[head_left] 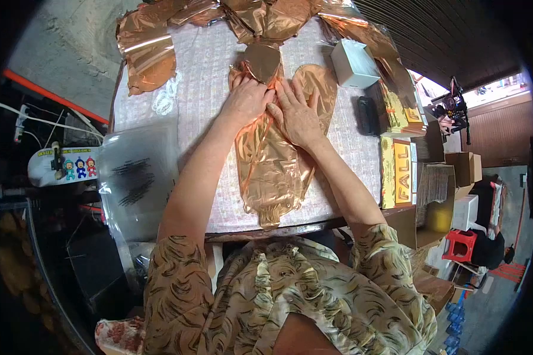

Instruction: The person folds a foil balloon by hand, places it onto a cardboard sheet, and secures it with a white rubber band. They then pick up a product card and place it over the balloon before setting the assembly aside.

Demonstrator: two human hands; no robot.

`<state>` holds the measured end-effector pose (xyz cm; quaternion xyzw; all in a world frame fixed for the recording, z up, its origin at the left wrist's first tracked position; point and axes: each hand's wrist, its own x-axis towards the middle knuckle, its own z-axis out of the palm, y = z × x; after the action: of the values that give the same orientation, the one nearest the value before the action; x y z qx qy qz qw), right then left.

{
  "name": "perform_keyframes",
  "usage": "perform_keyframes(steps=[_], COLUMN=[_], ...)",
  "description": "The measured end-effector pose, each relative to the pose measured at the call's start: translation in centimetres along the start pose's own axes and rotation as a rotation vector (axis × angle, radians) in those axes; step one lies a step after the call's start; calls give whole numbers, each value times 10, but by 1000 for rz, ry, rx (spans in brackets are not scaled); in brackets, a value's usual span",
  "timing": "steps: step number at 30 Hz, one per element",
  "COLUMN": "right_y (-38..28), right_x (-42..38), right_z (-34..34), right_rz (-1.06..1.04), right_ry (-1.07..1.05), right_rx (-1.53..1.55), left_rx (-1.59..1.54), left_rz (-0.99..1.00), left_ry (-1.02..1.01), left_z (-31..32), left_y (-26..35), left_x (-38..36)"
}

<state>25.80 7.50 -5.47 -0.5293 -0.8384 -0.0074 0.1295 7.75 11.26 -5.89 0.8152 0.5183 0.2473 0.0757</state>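
A flattened copper-coloured foil balloon (269,171) lies on the cloth-covered table in front of me, with its narrow tab toward my body. My left hand (247,99) is closed at its upper part, the fingers bent and pressed into the creased foil; the fingertips are partly hidden. Beside it my right hand (299,118) lies flat on the foil, fingers spread. A rounded lobe of foil (323,80) extends to the right of that hand. Just above both hands, a smooth rounded end of the foil (262,61) sticks up.
More copper foil balloons (148,53) lie along the far edge. White string (166,97) is at the left, above clear plastic bags (139,171). On the right stand a white box (355,64), a dark object (367,115) and yellow printed packets (400,171). The table's front edge (290,229) is near my body.
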Motion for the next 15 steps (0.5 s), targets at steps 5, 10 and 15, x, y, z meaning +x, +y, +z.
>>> perform_keyframes(steps=[5,10,15], right_y=[-1,-1,-7], right_x=[1,5,8], right_z=[-8,-17,-12], right_rz=[-1,3,9], right_ry=[-28,-127,-89], right_rx=[-55,-90,-141], left_rx=[27,57,-663], left_rz=[18,96,-234], left_ry=[-3,143,146], left_z=[2,10,-20], left_y=[-3,-16,-16], left_x=[1,8,18])
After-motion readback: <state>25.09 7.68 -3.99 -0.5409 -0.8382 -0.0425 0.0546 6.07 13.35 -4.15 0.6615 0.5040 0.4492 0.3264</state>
